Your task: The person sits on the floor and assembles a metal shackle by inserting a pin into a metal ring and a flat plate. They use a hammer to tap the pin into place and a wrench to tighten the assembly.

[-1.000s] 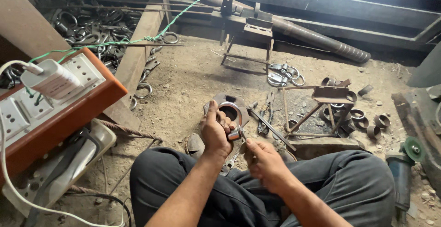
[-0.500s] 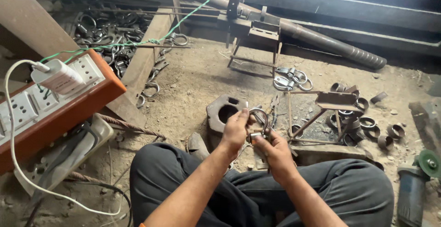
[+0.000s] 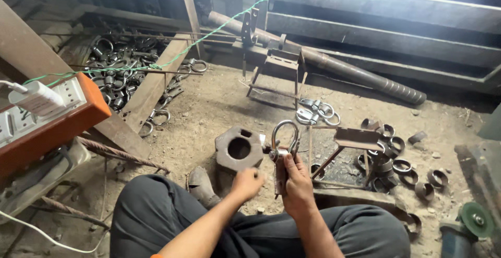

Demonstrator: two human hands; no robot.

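My right hand [image 3: 297,184] holds a metal clamp piece with a curved loop on top [image 3: 284,142], upright above my knees. My left hand [image 3: 247,180] is loosely closed just left of it, apart from the piece, with nothing visible in it. A thick round metal block with a centre hole [image 3: 239,148] lies on the dirt floor right behind my left hand. I sit cross-legged in dark trousers [image 3: 156,211].
A small metal stand [image 3: 358,139] and several short metal rings [image 3: 402,166] lie to the right. A pile of loop clamps [image 3: 117,75] sits far left behind a wooden plank [image 3: 151,91]. An orange power strip box [image 3: 49,117] is at left; an angle grinder [image 3: 469,226] at bottom right.
Both hands were working together on the piece; now the left hand has come off it and the right hand holds it upright. The view has shifted.
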